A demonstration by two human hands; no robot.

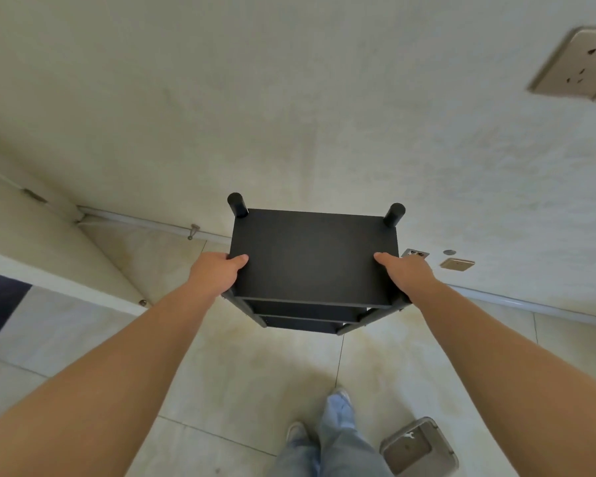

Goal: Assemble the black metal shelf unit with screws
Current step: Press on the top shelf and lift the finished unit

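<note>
Pale beige floor tiles (241, 370) stretch beneath us and meet an off-white wall (289, 98), and against that wall stands the black shelf unit (312, 258), upright on the floor, which we take as our landmark. We look down on its flat top panel; two round black post ends (237, 204) rise at the far corners, and two lower shelves show under the near edge. Our left hand (217, 273) grips the left edge of the top panel, thumb lying on the surface and the fingers curled down over the side out of sight. Our right hand (405, 271) holds the right edge the same way, thumb on top, fingers wrapped round the edge. Both forearms reach out bare from the bottom corners of the view. Right of the shelf unit, low on the wall, sit a small metal plate (415, 253) and a beige cover plate (457, 264); higher up and farther right is a wall socket (578, 65). Left of the shelf unit a white pipe (145, 220) runs along the foot of the wall. Nearer to us than the shelf unit, our jeans-clad legs and a light shoe (296, 431) stand on the tiles, and just right of them lies a grey square floor box (418, 445).
</note>
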